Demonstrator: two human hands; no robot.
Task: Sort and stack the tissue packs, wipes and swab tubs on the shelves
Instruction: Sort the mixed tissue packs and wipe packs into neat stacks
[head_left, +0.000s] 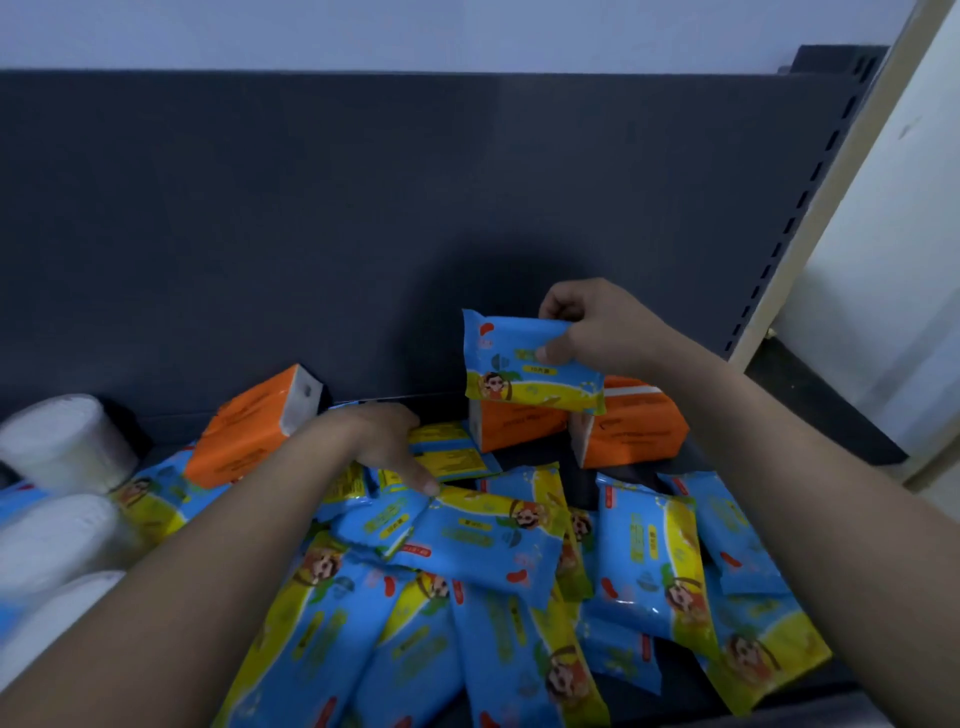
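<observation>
The right hand (597, 332) holds one blue-and-yellow soft plastic wipes pack (530, 364) lifted above the shelf, its fingers (553, 355) clamped on the pack's upper right corner with the thumb on the printed face, and the pack's lower edge hangs just over an orange paper-wrapped tissue pack (519, 428) standing at the back. A second orange tissue pack (636, 428) stands just beside that one, and a third orange tissue pack (249, 431) leans tilted further left. The left hand (387, 444) reaches down into the loose heap of blue-and-yellow wipes packs (483, 551) spread over the dark grey shelf (675, 675), its fingers spread and resting on the packs; whether they have closed on one I cannot tell. At the far left lie white round swab tubs (62, 441), blurred. The wipes packs look light, soft and glossy, so they will likely bend and slide over each other; a hold across the short end, near the sealed seam, should keep one flat better than a pinch at a corner. The tissue packs seem firmer and blocky, easy to grip by the two long sides and to stack. The tubs look rigid and smooth, best taken around the wall. Little appears sorted so far.
</observation>
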